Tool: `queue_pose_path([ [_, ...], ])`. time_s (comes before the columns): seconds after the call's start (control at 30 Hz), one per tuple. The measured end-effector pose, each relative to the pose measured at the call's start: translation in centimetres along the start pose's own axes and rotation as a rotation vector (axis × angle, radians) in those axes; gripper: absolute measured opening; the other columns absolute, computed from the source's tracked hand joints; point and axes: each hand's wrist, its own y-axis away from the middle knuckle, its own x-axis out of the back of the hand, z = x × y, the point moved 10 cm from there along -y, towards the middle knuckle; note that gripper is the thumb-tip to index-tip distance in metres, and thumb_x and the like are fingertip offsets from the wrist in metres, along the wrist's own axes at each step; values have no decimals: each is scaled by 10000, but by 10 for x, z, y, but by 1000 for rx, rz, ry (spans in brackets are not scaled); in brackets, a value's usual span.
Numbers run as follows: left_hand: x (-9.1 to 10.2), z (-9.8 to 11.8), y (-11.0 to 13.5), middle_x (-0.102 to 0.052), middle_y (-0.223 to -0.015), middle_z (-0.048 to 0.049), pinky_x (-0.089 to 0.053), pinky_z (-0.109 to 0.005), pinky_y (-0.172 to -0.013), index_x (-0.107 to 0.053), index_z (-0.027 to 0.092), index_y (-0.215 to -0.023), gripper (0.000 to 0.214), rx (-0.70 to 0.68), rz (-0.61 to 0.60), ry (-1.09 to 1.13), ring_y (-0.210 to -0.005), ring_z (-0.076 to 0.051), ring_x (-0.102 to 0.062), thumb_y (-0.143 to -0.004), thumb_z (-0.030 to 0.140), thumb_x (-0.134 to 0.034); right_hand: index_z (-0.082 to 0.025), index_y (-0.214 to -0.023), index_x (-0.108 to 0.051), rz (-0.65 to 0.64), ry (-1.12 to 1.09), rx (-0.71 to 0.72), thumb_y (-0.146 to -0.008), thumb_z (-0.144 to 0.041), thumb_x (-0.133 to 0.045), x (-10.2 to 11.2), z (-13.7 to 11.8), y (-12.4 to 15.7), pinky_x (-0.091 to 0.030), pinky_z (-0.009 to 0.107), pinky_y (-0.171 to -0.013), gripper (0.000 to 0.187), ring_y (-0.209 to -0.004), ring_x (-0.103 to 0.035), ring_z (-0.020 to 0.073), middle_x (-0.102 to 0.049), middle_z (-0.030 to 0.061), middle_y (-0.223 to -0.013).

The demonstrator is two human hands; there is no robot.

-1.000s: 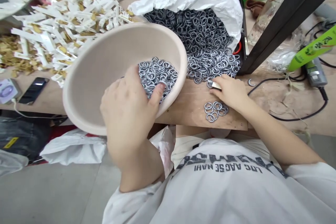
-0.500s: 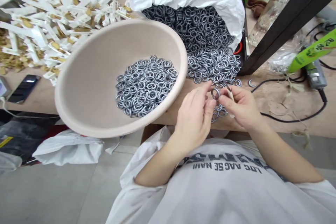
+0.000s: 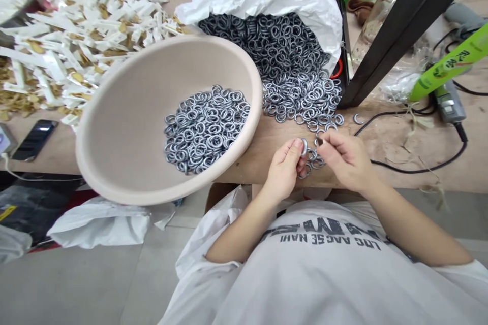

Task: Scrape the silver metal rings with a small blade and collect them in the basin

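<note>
- Rings lie in a small heap near the edge of the wooden bench, so a bump could make them roll off.
- Big tan bowl leans out past that edge, holding more rings; a knock could tip it and spill them.
- Left hand is mostly closed, its thumb and fingers pinching one ring upright.
- Right hand is nearly closed, its finger and thumb pinching a small dark thing that is hard to make out.
- Both hands are just above the small heap.
</note>
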Motion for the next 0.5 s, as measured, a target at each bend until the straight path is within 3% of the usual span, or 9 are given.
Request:
queue_pose_path([
  [0.1, 3, -3, -2, -432, -589, 47, -368, -209, -449, -520, 198, -728, 428, 14, 9, 5, -480, -79, -391, -886, 573, -650, -209, -757, -529, -88, 331, 145, -1019, -463, -492, -7, -19, 6, -317, 297, -630, 367, -659, -481, 133, -552, -1, -724],
  [0.27, 1, -5, 0, -425, -593, 51, -380, -209, -464, -519, 197, -733, 434, 40, -15, 18, -488, -79, -411, -885, 583, -647, -207, -737, -510, -141, 426, 170, -1036, -459, -451, -17, -21, 10, -284, 290, -611, 396, -637, -475, 125, -569, -1, -727],
  [0.37, -7, -3, 7, -417, -595, 50, -400, -213, -493, -516, 193, -724, 438, 53, -108, 2, -507, -81, -427, -887, 577, -650, -212, -715, -492, -139, 414, 80, -1038, -512, -414, -10, 1, 1, -278, 288, -605, 448, -620, -492, 135, -551, -7, -666],
  [0.5, -10, -1, 16, -486, -619, 29, -470, -231, -572, -544, 182, -736, 405, 66, -238, -49, -555, -93, -497, -929, 531, -617, -216, -749, -552, 19, 538, -146, -1040, -562, -359, 20, 40, -21, -267, 299, -602, 492, -642, -542, 178, -590, 15, -657],
])
